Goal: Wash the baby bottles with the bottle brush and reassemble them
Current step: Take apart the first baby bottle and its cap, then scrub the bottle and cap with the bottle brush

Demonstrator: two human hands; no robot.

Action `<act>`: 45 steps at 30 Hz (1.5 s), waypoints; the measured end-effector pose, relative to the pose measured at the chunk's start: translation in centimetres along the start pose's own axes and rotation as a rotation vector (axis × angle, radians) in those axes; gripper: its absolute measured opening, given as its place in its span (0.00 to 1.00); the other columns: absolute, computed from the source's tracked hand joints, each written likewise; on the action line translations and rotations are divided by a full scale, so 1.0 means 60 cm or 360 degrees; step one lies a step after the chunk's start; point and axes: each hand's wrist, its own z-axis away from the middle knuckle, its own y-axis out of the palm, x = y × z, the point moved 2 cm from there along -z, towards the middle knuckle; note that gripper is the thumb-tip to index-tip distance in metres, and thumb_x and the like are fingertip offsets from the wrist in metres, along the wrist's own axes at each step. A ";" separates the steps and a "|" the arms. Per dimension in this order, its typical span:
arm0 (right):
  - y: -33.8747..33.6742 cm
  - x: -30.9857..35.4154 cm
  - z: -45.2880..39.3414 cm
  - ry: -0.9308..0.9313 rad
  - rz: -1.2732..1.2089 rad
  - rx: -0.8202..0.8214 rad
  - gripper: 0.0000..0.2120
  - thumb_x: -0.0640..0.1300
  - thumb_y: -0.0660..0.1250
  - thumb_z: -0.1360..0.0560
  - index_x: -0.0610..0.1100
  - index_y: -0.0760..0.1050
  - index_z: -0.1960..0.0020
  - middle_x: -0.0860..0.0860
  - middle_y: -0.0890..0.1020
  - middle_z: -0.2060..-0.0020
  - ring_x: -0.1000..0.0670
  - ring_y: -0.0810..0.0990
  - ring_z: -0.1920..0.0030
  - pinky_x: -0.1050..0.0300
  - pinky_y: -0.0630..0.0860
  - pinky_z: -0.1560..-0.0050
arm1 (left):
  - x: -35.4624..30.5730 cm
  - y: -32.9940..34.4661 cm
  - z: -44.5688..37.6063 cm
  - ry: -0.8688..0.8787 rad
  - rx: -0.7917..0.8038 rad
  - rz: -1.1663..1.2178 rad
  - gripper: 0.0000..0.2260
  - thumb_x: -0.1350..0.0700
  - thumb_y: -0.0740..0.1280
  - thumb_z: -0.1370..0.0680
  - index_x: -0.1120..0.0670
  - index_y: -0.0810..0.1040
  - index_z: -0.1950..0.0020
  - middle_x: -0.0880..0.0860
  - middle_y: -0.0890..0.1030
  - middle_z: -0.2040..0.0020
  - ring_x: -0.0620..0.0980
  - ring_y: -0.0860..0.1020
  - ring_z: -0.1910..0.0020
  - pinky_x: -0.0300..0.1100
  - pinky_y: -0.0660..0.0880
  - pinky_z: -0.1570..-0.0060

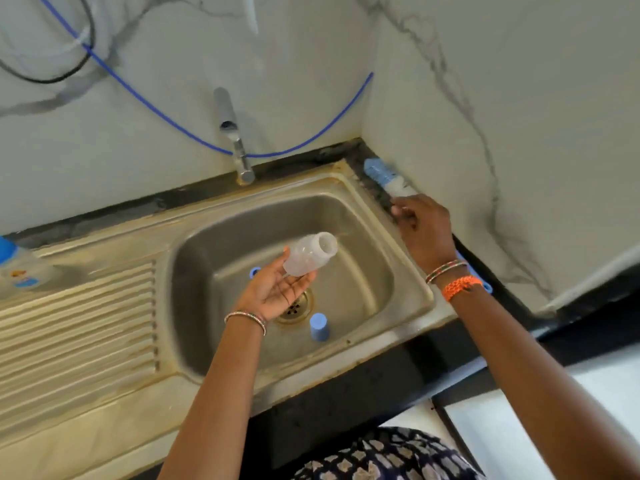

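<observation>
Left hand (277,289) cradles the bottle (310,254), mouth pointing up-right over the sink (408,299); right hand (422,226) grips the brush (384,176) along the worktop (374,379) edge.

- Both forearms are bare, with no sleeves showing.
- The left wrist wears a thin beaded bangle (246,319), pale with small coloured flecks.
- The right wrist wears a pair of thin beaded bangles (446,270) and, just beside them toward the elbow, a braided orange wristband (460,286).
- At the bottom edge shows a dark garment (384,457) printed with pale blotches.
</observation>
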 end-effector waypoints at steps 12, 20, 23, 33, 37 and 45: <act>0.020 -0.126 -0.007 0.0920 0.0916 0.0243 0.11 0.44 0.61 0.21 0.39 0.75 0.44 0.41 0.78 0.46 0.40 0.76 0.44 0.49 0.72 0.46 | 0.012 0.079 -0.048 -0.0148 0.0055 -0.0210 0.22 0.52 0.69 0.26 0.63 0.72 0.37 0.63 0.78 0.42 0.58 0.83 0.56 0.45 0.82 0.62; -0.005 -0.086 -0.002 0.0938 0.0437 -0.0068 0.08 0.36 0.61 0.25 0.41 0.79 0.53 0.44 0.80 0.53 0.42 0.79 0.52 0.51 0.75 0.53 | -0.006 0.051 -0.045 -0.0052 -0.0282 -0.0085 0.22 0.49 0.71 0.26 0.61 0.72 0.40 0.60 0.77 0.48 0.55 0.78 0.54 0.44 0.81 0.66; -0.005 -0.028 -0.004 0.0793 0.0165 -0.0163 0.07 0.40 0.63 0.25 0.45 0.79 0.52 0.49 0.82 0.54 0.47 0.80 0.54 0.50 0.78 0.54 | -0.015 0.064 -0.043 0.0017 -0.0338 -0.0047 0.18 0.47 0.68 0.25 0.61 0.73 0.47 0.59 0.75 0.53 0.52 0.76 0.57 0.43 0.80 0.64; 0.030 0.069 -0.017 0.0310 -0.0040 0.0064 0.02 0.45 0.70 0.29 0.50 0.82 0.58 0.52 0.84 0.58 0.50 0.82 0.56 0.52 0.78 0.54 | -0.101 0.055 0.015 0.0610 -0.0357 0.0480 0.13 0.49 0.63 0.21 0.60 0.71 0.54 0.59 0.76 0.55 0.53 0.76 0.58 0.45 0.78 0.52; 0.020 0.098 -0.025 0.0101 -0.0111 0.0030 0.03 0.42 0.72 0.30 0.48 0.83 0.58 0.51 0.83 0.59 0.50 0.81 0.58 0.54 0.77 0.54 | -0.148 0.008 0.045 0.0855 -0.0430 0.0535 0.12 0.50 0.56 0.18 0.56 0.69 0.56 0.55 0.75 0.54 0.49 0.75 0.60 0.40 0.78 0.55; 0.032 0.110 -0.028 -0.0180 -0.0144 0.0110 0.06 0.37 0.73 0.33 0.48 0.82 0.60 0.53 0.82 0.63 0.50 0.80 0.61 0.53 0.77 0.54 | -0.184 -0.071 0.098 0.1116 -0.0491 0.0741 0.11 0.53 0.55 0.19 0.55 0.70 0.57 0.53 0.75 0.59 0.49 0.75 0.60 0.38 0.73 0.60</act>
